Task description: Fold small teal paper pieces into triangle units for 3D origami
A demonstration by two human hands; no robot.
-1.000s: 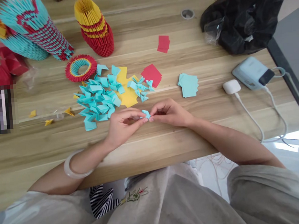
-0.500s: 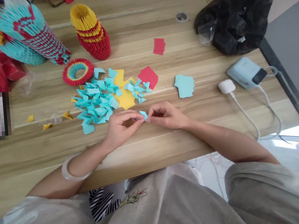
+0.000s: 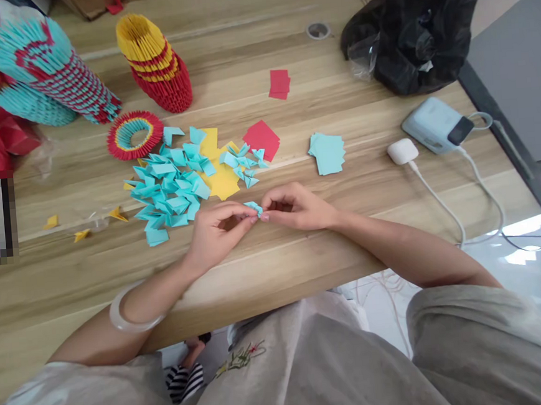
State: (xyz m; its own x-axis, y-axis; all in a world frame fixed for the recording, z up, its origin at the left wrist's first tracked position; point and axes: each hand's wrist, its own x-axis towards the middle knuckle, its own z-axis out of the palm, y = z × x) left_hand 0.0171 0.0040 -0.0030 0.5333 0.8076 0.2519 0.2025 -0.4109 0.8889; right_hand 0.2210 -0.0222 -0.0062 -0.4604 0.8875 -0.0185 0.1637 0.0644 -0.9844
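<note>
Between my two hands is a small piece of folded light-blue paper (image 3: 253,206), held just above the table near its front edge. My left hand (image 3: 219,230) pinches it from the left with thumb and forefinger. From the right, the thumb and bent fingers of my right hand (image 3: 299,206) close on its other end. Beyond my left hand lies a heap of folded light-blue paper pieces (image 3: 168,182). Smaller folded light-blue triangles (image 3: 243,161) rest partly on yellow paper sheets (image 3: 224,182), straight ahead of my fingers.
Red paper squares (image 3: 262,139) and a light-blue paper stack (image 3: 327,154) lie ahead. A paper ring (image 3: 135,135), a red-yellow paper vase (image 3: 159,67) and a blue-red paper model (image 3: 61,75) stand back left. At right are a power bank (image 3: 433,124), white earbud case (image 3: 402,151) and black bag (image 3: 416,35).
The whole view has shifted slightly, so the table things appear a little further left. Both hands still pinch the folded paper, which is turned a little between the fingertips.
</note>
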